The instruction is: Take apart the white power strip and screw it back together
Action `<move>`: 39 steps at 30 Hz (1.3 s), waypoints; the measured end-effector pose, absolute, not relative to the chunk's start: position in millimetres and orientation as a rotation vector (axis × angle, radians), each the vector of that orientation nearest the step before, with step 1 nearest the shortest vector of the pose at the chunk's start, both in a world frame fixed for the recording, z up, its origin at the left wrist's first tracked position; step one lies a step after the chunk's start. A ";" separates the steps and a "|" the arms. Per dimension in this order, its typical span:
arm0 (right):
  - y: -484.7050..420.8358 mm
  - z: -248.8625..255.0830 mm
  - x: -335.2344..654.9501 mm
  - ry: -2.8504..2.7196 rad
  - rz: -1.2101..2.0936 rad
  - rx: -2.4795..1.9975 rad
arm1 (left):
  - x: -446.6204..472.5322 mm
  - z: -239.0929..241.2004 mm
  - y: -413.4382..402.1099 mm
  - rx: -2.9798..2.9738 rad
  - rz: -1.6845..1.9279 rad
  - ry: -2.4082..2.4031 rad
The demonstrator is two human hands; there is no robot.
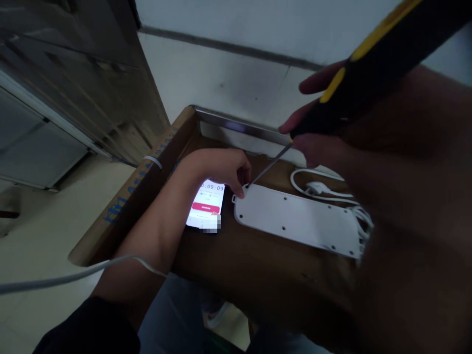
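Head view. I am holding the screwdriver (372,64) in my right hand (324,123), fingers wrapped around its black-and-yellow handle, and I am setting its thin shaft down and to the left of that grip, so that the tip is meeting a corner screw hole of the power strip (295,219). The strip is lying face down, white back uppermost, on the cardboard box (155,172), with its coiled cord and plug (317,189) just beyond it, below the grip. My left hand (221,167) is resting closed at the strip's near end, fingertips pressing the corner beside the tip; it is steadying rather than grasping anything. To do this step well, I judge that I should be keeping the shaft in line with the screw and pushing firmly along it while the left hand is pinning the strip against sliding. The box is serving as a work surface; a lit phone (206,204) showing a timer is lying on it under my left wrist.
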State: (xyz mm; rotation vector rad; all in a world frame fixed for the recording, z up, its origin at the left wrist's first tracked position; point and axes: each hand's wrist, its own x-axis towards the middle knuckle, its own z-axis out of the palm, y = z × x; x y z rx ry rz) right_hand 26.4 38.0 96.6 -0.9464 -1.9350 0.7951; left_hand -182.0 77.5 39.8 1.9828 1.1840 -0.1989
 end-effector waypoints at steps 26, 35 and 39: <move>39.6 90.0 19.8 -1.821 0.853 -0.872 | -182.4 36.7 78.2 2.009 -0.182 1.175; 41.8 85.0 8.0 -1.748 0.755 -0.868 | -180.7 41.1 75.9 2.010 -0.187 1.173; 41.8 88.9 20.1 -1.897 0.459 -1.029 | -180.1 41.3 75.3 2.011 -0.204 1.187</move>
